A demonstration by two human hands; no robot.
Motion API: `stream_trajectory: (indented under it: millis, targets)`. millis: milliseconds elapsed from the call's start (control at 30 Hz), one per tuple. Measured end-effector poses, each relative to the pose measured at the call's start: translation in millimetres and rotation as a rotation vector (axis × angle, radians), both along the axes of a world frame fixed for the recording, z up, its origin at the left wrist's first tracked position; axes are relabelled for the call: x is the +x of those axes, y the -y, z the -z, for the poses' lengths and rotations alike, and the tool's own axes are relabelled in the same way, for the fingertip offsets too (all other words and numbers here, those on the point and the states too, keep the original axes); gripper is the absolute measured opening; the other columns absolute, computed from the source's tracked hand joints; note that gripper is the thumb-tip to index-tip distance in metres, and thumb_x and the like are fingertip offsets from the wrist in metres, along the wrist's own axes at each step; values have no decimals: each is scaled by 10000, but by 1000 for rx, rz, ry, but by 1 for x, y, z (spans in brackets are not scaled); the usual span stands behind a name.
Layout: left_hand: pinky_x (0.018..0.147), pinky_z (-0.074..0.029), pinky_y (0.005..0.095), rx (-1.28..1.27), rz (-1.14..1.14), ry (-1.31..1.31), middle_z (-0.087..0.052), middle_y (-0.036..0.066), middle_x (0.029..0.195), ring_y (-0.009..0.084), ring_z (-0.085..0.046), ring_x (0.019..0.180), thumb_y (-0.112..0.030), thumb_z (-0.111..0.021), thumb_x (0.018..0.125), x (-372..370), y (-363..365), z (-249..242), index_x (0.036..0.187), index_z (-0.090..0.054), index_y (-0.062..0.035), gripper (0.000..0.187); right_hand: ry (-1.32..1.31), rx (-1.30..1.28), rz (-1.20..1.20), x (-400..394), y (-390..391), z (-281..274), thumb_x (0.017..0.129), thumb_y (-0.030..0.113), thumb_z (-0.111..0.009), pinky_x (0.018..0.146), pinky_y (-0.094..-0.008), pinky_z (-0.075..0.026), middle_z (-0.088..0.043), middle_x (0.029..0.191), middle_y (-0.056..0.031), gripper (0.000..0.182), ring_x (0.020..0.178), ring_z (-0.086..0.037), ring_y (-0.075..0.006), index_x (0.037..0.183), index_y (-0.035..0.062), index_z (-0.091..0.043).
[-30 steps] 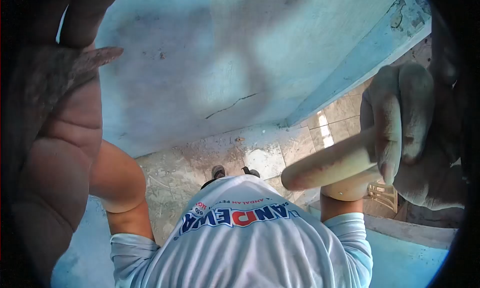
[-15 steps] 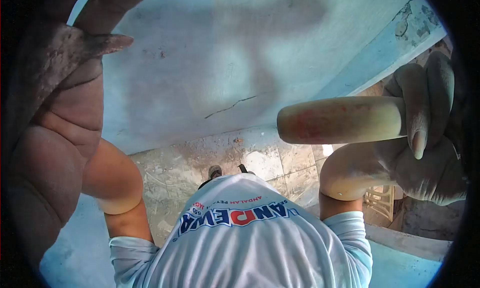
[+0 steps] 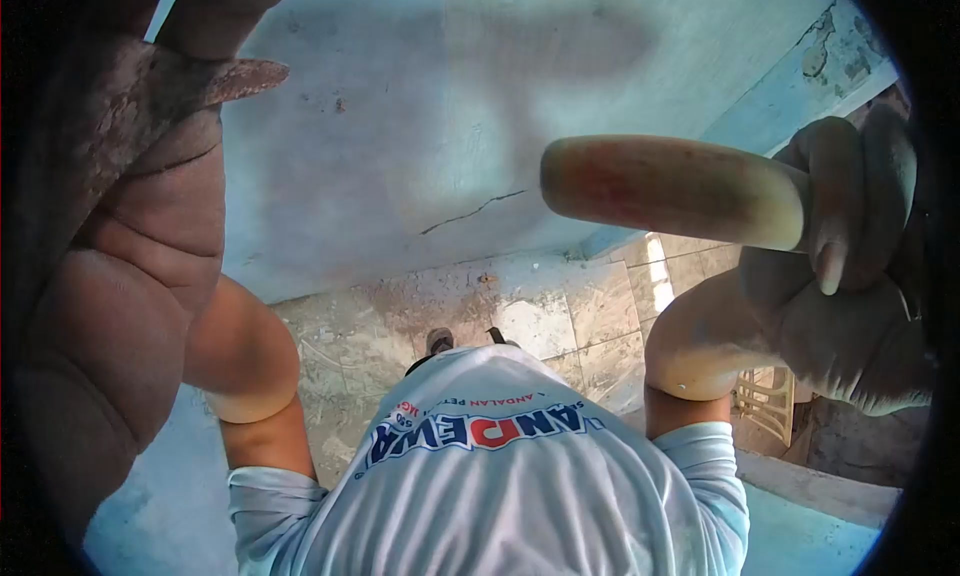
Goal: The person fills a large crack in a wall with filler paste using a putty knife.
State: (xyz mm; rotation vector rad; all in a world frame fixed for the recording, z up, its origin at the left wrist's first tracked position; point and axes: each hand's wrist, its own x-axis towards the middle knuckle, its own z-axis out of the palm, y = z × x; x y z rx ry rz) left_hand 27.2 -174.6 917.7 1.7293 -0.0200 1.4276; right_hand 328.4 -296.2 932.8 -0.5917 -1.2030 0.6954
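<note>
- Right hand (image 3: 855, 266): fingers curled together, closed on the handle (image 3: 670, 188).
- Left hand (image 3: 135, 256): fingers slightly apart beside a rough piece (image 3: 135, 101); cannot tell whether gripping.

We list one worn, tiled space in a building, exact kind undetermined: pale-blue painted wall (image 3: 370, 166) with thin dark crack (image 3: 472, 213), chipped patch (image 3: 825, 61), smeared beige square floor tiles (image 3: 603, 304), slatted cream furnishing (image 3: 768, 406).
</note>
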Motion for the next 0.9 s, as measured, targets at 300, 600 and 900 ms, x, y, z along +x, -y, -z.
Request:
stream_trajectory:
  millis: [300, 600, 900]
  targets:
    - [1096, -404, 495, -3, -6, 11, -477, 219, 1418, 337, -505, 1247, -554, -529, 1009, -6, -3, -2, 1456, -369, 52, 770, 7, -55, 44, -6, -3, 3, 885, 14, -720, 483, -240, -479, -552, 794, -19, 314, 509, -477, -83, 1042, 72, -454]
    - [1131, -388, 523, 8, -47, 24, -454, 241, 1465, 364, -493, 1299, -594, -528, 999, -10, 4, -3, 1494, -335, 65, 847, 23, -79, 79, -3, -2, 13, 880, 8, -721, 492, -248, -487, -573, 837, -27, 364, 525, -484, -88, 1106, 60, -441]
    - [1166, -373, 550, 4, -70, 20, -430, 263, 1513, 390, -482, 1351, -634, -527, 988, -17, 5, -6, 1532, -301, 77, 924, 94, -198, 227, -5, -3, 10, 875, 2, -722, 502, -257, -495, -595, 880, -36, 420, 541, -491, -92, 1171, 47, -428]
